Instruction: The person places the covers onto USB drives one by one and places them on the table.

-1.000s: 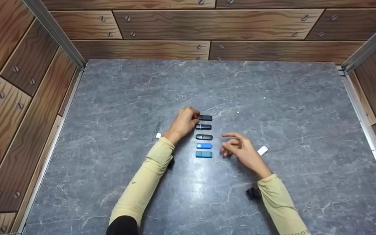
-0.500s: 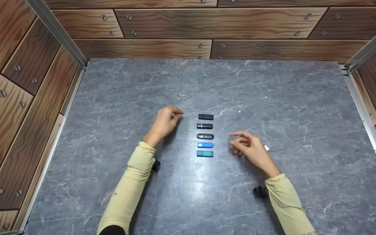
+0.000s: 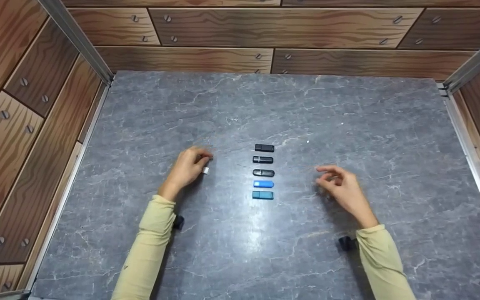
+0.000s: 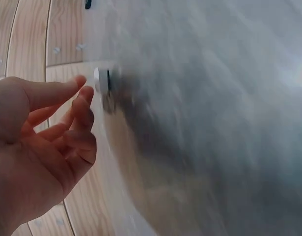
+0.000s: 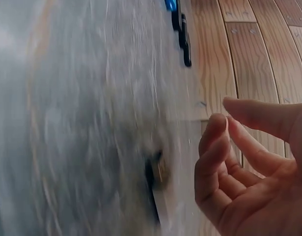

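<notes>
Several USB sticks lie in a column on the grey table: a black one (image 3: 264, 148) farthest away, a black one with a silver band (image 3: 263, 159), another black one (image 3: 263, 173), a blue one (image 3: 263, 183) and a teal one (image 3: 263, 195). Left of the column, my left hand (image 3: 187, 168) has loosely bent fingers holding nothing; a small white block-like thing (image 3: 206, 170) shows beside its fingertips. That thing (image 4: 101, 80) has a dark side in the left wrist view. My right hand (image 3: 342, 187) hovers right of the column, fingers bent and empty. A blurred dark-edged piece (image 5: 155, 189) lies near it.
Wood-patterned panels (image 3: 286, 27) wall the grey marbled table (image 3: 240, 104) at the back and both sides. A metal rail (image 3: 469, 154) runs along the right edge. Tiny white specks (image 3: 307, 141) dot the surface. Dark wrist cameras (image 3: 346, 243) sit by the sleeves.
My left hand has left the farthest black USB stick and moved left and nearer, to the small white thing. My right hand has shifted right, now covering the white stick. The column keeps its arrangement.
</notes>
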Demonstrator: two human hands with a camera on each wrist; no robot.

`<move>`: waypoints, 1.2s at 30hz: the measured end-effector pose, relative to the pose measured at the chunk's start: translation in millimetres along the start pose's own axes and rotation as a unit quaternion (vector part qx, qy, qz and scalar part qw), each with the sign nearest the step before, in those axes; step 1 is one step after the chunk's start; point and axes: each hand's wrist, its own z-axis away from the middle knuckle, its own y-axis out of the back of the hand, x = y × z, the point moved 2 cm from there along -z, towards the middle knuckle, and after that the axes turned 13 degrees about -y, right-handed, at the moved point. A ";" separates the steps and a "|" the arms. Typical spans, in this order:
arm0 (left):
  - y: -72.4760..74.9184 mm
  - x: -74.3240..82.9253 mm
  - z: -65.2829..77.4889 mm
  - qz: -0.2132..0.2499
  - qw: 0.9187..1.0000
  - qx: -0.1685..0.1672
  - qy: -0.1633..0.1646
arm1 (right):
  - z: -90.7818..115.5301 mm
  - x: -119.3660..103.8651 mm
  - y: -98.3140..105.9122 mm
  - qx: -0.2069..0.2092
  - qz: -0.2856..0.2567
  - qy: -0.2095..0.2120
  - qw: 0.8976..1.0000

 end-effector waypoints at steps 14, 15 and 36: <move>8.9 -10.6 23.1 0.045 0.997 -0.057 0.004 | 7.1 15.0 30.3 0.051 0.119 0.005 0.992; 8.9 -10.6 23.3 0.044 0.997 -0.058 0.006 | 7.3 16.1 31.2 0.049 0.125 0.000 0.991; 10.6 -12.7 26.0 0.070 0.996 -0.026 0.040 | 8.3 32.5 38.3 -0.023 0.131 -0.025 0.991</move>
